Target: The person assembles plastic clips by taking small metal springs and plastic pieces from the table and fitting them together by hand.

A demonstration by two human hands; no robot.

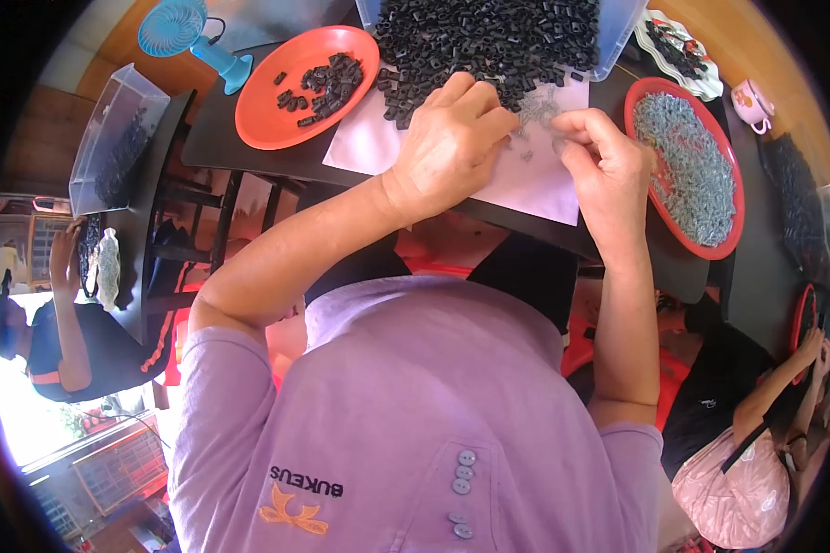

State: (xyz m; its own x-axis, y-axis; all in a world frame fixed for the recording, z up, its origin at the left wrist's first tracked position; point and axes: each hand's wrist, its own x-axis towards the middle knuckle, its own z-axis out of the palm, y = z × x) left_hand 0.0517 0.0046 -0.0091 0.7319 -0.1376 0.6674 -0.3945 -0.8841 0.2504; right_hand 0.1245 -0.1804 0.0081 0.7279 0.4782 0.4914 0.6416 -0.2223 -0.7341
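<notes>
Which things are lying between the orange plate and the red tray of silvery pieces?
The head view shows a pale sheet, black parts and loose silvery pieces there, plus the left hand and right hand.

Seemingly a small-parts workshop, heaped black plastic parts (pixel 489 41), small metal pieces (pixel 690 170) in a red tray (pixel 721 249), dark bench (pixel 214 134), co-workers (pixel 111 355) either side

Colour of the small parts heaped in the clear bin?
The parts: black, best seen in the head view.
</notes>
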